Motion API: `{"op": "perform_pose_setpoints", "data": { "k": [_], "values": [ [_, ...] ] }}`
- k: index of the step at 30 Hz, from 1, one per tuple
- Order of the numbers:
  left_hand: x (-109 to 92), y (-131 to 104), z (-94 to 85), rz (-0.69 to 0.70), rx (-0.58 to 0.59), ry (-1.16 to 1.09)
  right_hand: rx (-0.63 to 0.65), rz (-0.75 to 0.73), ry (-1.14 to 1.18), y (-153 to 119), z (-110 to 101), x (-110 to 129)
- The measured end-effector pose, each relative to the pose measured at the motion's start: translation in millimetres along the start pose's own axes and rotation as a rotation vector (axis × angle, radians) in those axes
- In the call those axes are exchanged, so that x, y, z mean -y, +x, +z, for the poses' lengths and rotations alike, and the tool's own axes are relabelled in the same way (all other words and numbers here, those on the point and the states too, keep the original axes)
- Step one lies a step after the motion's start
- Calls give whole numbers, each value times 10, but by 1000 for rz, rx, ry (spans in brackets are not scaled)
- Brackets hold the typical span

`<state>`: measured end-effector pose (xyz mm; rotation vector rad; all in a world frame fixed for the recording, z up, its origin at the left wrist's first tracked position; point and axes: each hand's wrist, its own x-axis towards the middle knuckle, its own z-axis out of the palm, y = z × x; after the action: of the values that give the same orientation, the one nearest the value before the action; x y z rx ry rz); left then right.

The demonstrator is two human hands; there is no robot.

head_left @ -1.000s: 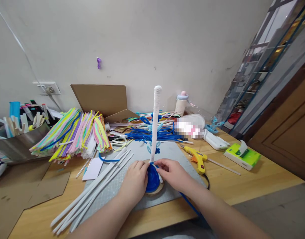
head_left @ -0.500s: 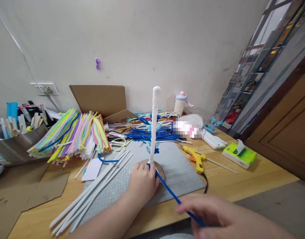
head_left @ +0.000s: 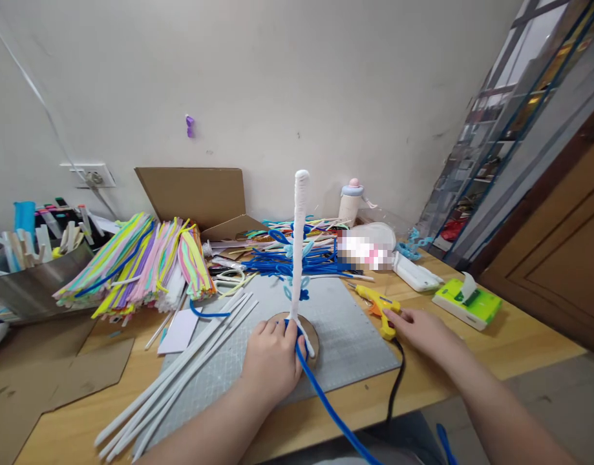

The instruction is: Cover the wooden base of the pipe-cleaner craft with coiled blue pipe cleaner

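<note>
My left hand (head_left: 272, 358) is closed at the foot of an upright white fuzzy post (head_left: 299, 245), pinching a blue pipe cleaner (head_left: 323, 400) against it. The free end of that pipe cleaner trails down past the table's front edge. Under the post lies a round wooden base (head_left: 312, 330), partly covered by my left hand. Small blue pipe-cleaner loops (head_left: 304, 290) show along the post. To the right, my right hand (head_left: 423, 329) has its fingers closed at the handle of a yellow hot glue gun (head_left: 381, 307), which lies on the table; some fingers are hidden.
Beneath the base is a grey cutting mat (head_left: 359, 336). Long white sticks (head_left: 180, 374) lie at left, near bundles of coloured pipe cleaners (head_left: 117, 258). Blue pipe cleaners (head_left: 262, 261) lie behind the post. A green tissue pack (head_left: 466, 303) sits at right; the gun's black cord (head_left: 397, 381) hangs off the edge.
My right hand has let go of the blue pipe cleaner and moved up and away to the glue gun. The pipe cleaner's free end now hangs loose. My left hand stays at the base.
</note>
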<state>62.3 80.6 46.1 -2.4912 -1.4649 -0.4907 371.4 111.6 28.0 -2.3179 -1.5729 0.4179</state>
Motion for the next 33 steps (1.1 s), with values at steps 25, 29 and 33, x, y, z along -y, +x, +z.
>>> {"op": "perform_pose_setpoints", "data": {
  "k": [25,29,33],
  "values": [
    [25,-49,18,-29,87,-56,398,-167,1301,-347,-244,395],
    [41,-45,15,-26,87,-68,552,-105,1280,-438,-94,439],
    [50,-54,21,-28,81,-71,773,86,1528,-533,42,536]
  ]
}}
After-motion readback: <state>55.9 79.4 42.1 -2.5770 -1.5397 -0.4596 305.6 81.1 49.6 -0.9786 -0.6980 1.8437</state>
